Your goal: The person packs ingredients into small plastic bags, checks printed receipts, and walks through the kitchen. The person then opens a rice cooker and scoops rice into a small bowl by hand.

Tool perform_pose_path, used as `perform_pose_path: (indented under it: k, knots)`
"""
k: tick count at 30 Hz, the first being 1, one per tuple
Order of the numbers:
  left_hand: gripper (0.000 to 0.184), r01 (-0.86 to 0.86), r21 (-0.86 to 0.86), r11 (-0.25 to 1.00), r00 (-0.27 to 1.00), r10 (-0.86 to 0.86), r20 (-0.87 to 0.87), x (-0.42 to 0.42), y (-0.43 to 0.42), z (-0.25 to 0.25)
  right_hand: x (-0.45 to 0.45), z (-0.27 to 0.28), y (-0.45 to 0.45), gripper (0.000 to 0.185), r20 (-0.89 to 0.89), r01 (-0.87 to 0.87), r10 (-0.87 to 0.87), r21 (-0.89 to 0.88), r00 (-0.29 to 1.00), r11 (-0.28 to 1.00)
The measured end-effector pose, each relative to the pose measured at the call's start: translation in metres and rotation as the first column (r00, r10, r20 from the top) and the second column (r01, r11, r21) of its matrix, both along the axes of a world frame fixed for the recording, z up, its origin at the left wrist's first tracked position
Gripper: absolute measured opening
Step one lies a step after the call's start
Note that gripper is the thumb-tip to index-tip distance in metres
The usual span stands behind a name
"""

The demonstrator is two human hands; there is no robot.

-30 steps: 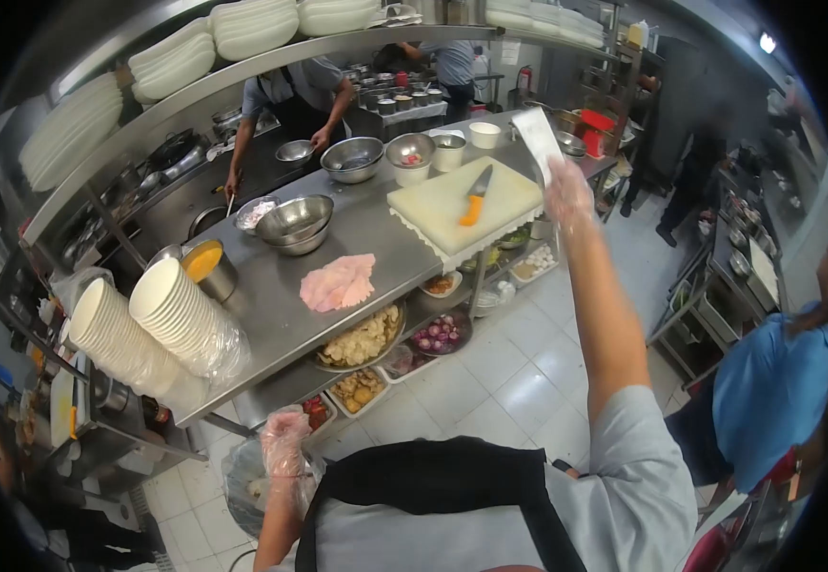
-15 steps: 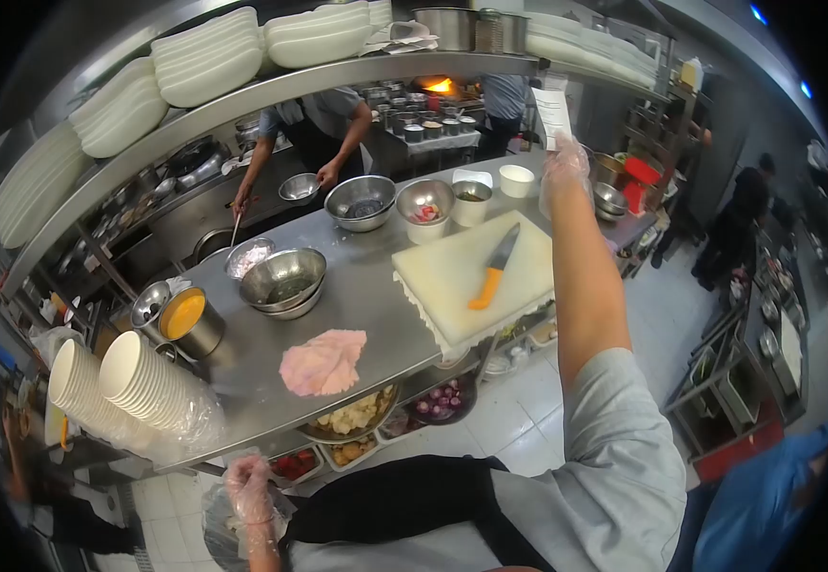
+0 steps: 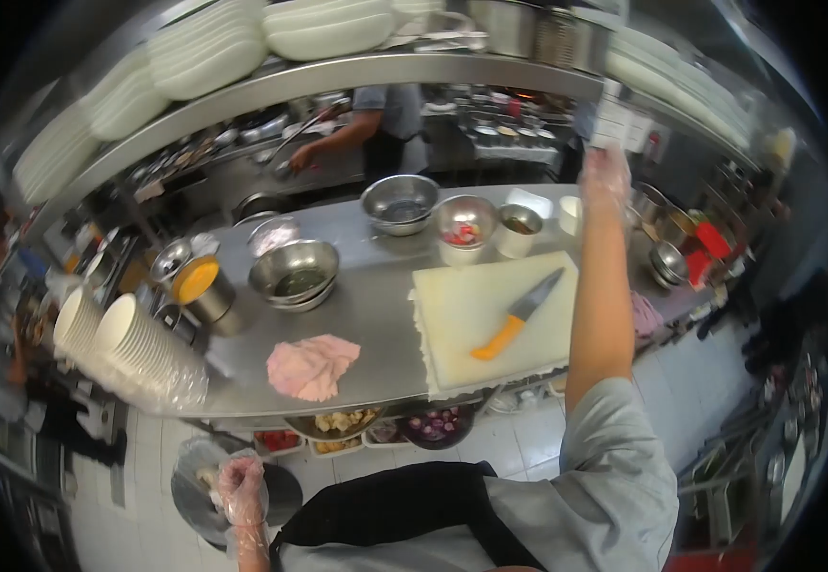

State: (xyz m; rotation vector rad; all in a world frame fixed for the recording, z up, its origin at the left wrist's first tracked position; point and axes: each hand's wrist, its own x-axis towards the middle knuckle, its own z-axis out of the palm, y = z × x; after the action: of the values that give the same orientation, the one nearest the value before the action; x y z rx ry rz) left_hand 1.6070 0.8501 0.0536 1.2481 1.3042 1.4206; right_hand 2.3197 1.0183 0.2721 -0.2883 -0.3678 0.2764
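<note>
My right hand (image 3: pixel 606 179), in a clear plastic glove, is raised at arm's length to the shelf edge. Its fingers are closed on the bottom of a white printed paper slip (image 3: pixel 611 124). My left hand (image 3: pixel 242 481), also gloved, hangs low in front of the steel counter (image 3: pixel 381 315) with curled fingers and nothing visible in it. Below my right arm, an orange-handled knife (image 3: pixel 519 315) lies on a white cutting board (image 3: pixel 433 286). A crumpled pink cloth (image 3: pixel 312 368) rests on the counter, above and right of my left hand.
Metal bowls (image 3: pixel 400 204) and white tubs line the counter's back. Paper cup stacks (image 3: pixel 142 348) and a pot of orange liquid (image 3: pixel 206 296) stand left. Stacked dishes (image 3: pixel 328 33) fill the overhead shelf. Beyond, a person's arm (image 3: pixel 338 138) works at the stove. A lined bin (image 3: pixel 195 486) is beside my left hand.
The view has turned, so the counter sits differently. My right hand and the slip are now up against the shelf edge. The person across has moved sideways. My left hand stays low and curled.
</note>
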Motion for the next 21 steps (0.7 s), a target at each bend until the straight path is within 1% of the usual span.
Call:
perform_pose_path:
  k: [1, 2, 3, 4, 5, 6, 7, 8, 9, 10, 11, 12, 14, 15, 16, 17, 18, 19, 20, 21]
  knots:
    - [0.010, -0.045, -0.005, 0.999, 0.998, 0.044, -0.047, -0.004, -0.008, -0.002, -0.001, -0.022, 0.004, 0.030, -0.074, -0.008, 0.008, -0.005, 0.997, 1.000]
    - [0.010, -0.130, -0.069, 0.989, 0.978, 0.116, -0.175, 0.002, -0.020, 0.016, -0.016, -0.057, -0.003, 0.036, 0.161, -0.035, 0.055, -0.124, 0.985, 0.992]
    - [0.011, -0.198, -0.127, 0.972, 0.967, 0.172, -0.189, 0.009, -0.028, 0.030, -0.033, -0.093, -0.012, 0.043, 0.405, 0.001, 0.095, -0.231, 0.909, 0.973]
    - [0.012, -0.227, -0.144, 0.963, 0.948, 0.185, -0.259, 0.002, -0.033, 0.031, -0.048, -0.129, -0.022, 0.050, 0.615, 0.074, 0.123, -0.284, 0.779, 0.956]
    - [0.013, -0.259, -0.126, 0.958, 0.926, 0.208, -0.316, -0.002, -0.042, 0.037, -0.065, -0.157, -0.013, 0.046, 0.582, 0.217, 0.086, -0.430, 0.808, 0.876]
    - [0.014, -0.278, -0.113, 0.954, 0.928, 0.236, -0.289, -0.012, -0.051, 0.033, -0.085, -0.185, -0.012, 0.043, 0.464, 0.046, 0.216, -0.491, 0.859, 0.870]
    - [0.016, -0.294, -0.136, 0.946, 0.910, 0.234, -0.342, -0.028, -0.062, 0.026, -0.109, -0.212, -0.017, 0.040, 0.218, -0.290, 0.433, -0.480, 0.875, 0.828]
    - [0.017, -0.297, -0.103, 0.949, 0.906, 0.246, -0.345, -0.041, -0.074, 0.023, -0.139, -0.237, -0.017, 0.037, 0.031, -0.528, 0.598, -0.436, 0.801, 0.729]
    - [0.017, -0.325, -0.104, 0.940, 0.914, 0.285, -0.288, -0.048, -0.090, 0.028, -0.178, -0.260, -0.019, 0.034, -0.055, -0.673, 0.721, -0.415, 0.691, 0.613]
    - [0.015, -0.339, -0.120, 0.933, 0.927, 0.309, -0.212, -0.062, -0.102, 0.023, -0.223, -0.279, -0.024, 0.031, -0.117, -0.780, 0.815, -0.393, 0.568, 0.487]
    - [0.015, -0.338, -0.083, 0.938, 0.927, 0.316, -0.203, -0.085, -0.117, 0.004, -0.284, -0.283, -0.035, 0.028, -0.204, -0.871, 0.885, -0.366, 0.418, 0.327]
    - [0.014, -0.389, -0.163, 0.907, 0.918, 0.366, -0.154, -0.095, -0.137, 0.014, -0.351, -0.282, -0.057, 0.025, -0.288, -0.929, 0.920, -0.331, 0.266, 0.165]
    - [0.013, -0.463, -0.137, 0.876, 0.887, 0.458, -0.066, -0.127, -0.176, 0.004, -0.482, -0.270, -0.113, 0.023, -0.357, -0.886, 0.931, -0.455, 0.084, -0.095]
    - [0.013, -0.507, -0.165, 0.846, 0.862, 0.500, -0.084, -0.146, -0.202, -0.001, -0.532, -0.285, -0.130, 0.025, -0.386, -0.853, 0.923, -0.477, -0.014, -0.213]
    - [0.013, -0.549, -0.181, 0.816, 0.836, 0.538, -0.111, -0.164, -0.227, -0.005, -0.582, -0.302, -0.146, 0.026, -0.410, -0.813, 0.905, -0.487, -0.111, -0.320]
    - [0.013, -0.586, -0.200, 0.785, 0.810, 0.570, -0.138, -0.187, -0.252, -0.006, -0.632, -0.300, -0.167, 0.025, -0.448, -0.761, 0.861, -0.465, -0.238, -0.453]
    - [0.013, -0.650, -0.190, 0.735, 0.759, 0.640, -0.120, -0.209, -0.279, -0.017, -0.677, -0.298, -0.185, 0.024, -0.482, -0.689, 0.801, -0.444, -0.355, -0.573]
    - [0.012, -0.709, -0.188, 0.680, 0.703, 0.704, -0.101, -0.231, -0.311, -0.030, -0.719, -0.311, -0.198, 0.025, -0.418, -0.651, 0.772, -0.421, -0.478, -0.631]
    - [0.012, -0.759, -0.195, 0.622, 0.644, 0.761, -0.082, -0.249, -0.343, -0.042, -0.758, -0.321, -0.207, 0.025, -0.368, -0.624, 0.791, -0.486, -0.489, -0.612]
    - [0.011, -0.799, -0.263, 0.540, 0.583, 0.804, -0.119, -0.266, -0.372, -0.041, -0.797, -0.326, -0.215, 0.024, -0.317, -0.597, 0.806, -0.548, -0.500, -0.586]
